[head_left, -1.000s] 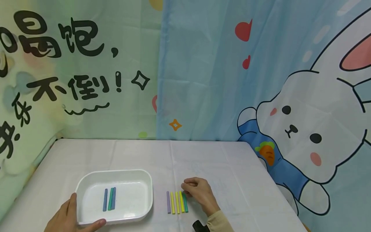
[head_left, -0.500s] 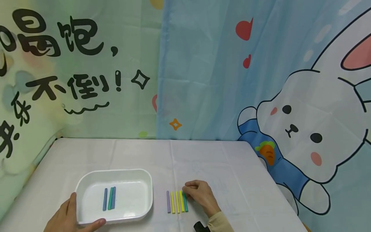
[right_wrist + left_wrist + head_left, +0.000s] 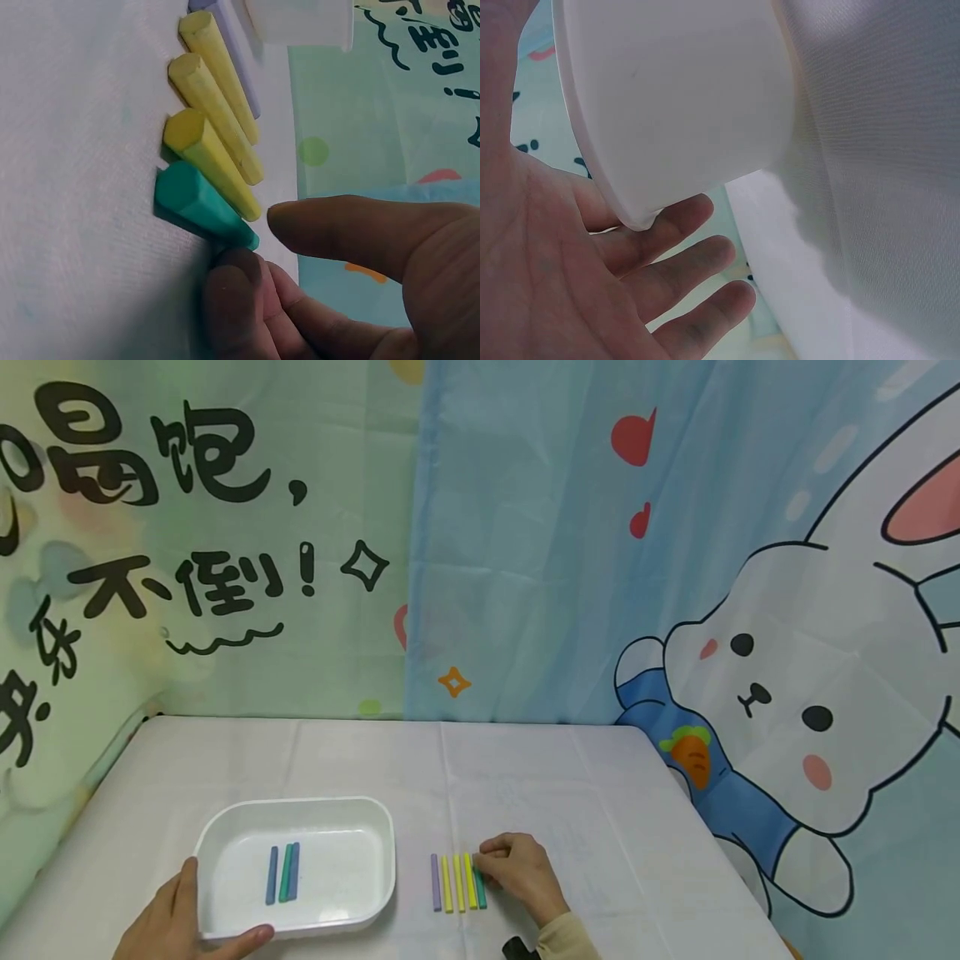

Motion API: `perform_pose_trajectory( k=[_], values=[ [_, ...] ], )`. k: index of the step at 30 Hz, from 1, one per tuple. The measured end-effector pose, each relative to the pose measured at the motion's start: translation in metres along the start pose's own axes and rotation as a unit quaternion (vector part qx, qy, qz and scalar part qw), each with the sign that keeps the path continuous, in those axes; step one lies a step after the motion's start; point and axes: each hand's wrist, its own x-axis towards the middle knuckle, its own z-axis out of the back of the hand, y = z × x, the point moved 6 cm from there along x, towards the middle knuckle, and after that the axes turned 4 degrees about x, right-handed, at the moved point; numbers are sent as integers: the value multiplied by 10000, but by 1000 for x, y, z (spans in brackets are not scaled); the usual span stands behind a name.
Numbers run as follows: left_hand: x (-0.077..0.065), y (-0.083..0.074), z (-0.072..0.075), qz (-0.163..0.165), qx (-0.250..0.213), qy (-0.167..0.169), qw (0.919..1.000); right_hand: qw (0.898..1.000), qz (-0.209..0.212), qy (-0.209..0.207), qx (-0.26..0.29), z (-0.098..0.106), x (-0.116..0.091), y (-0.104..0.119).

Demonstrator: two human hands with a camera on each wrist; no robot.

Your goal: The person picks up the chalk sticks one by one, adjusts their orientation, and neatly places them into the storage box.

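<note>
My left hand (image 3: 168, 914) rests against the near left corner of a white tray (image 3: 348, 868), thumb along the front rim and relaxed fingers at the side. Inside the tray lie two blue chalk sticks and a green chalk stick (image 3: 286, 873). To its right, a row on the cloth holds a purple chalk stick (image 3: 436, 883), several yellow chalk sticks (image 3: 460, 883) and another green chalk stick (image 3: 199, 206). At that green stick's far end is my right hand (image 3: 521, 872); its curled fingers touch or nearly touch the tip, while the thumb (image 3: 337, 229) stays apart.
White cloth covers the table (image 3: 600, 827). Behind it hangs a printed curtain (image 3: 517, 568) with a rabbit and lettering. A black object (image 3: 517, 948) shows at my right wrist, by the beige sleeve (image 3: 567, 937).
My right hand has come slightly nearer and lower, toward the green chalk stick at the row's right end. The left hand and tray have stayed in place.
</note>
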Motion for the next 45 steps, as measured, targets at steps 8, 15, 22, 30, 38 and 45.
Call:
perform_pose_trajectory(
  k=[8,15,22,30,38,45],
  values=[
    [-3,-2,4,-176,-61,-220,9996,9977,95,-187,-652,-1,-1,4],
    [-6,-7,12,-259,-187,-493,9983,9946,126,-231,-1006,-3,1,11],
    [-4,-9,14,-207,-197,-351,9990,9942,337,-138,-1008,-3,6,12],
    [-3,-6,11,-186,-139,-338,9992,9970,100,-138,-754,-1,5,6],
    [-6,-4,11,-313,-147,-580,9977,9995,58,104,298,3,5,13],
    [-6,-6,11,-250,-173,-377,9988,9905,137,495,1280,-3,0,33]
  ],
)
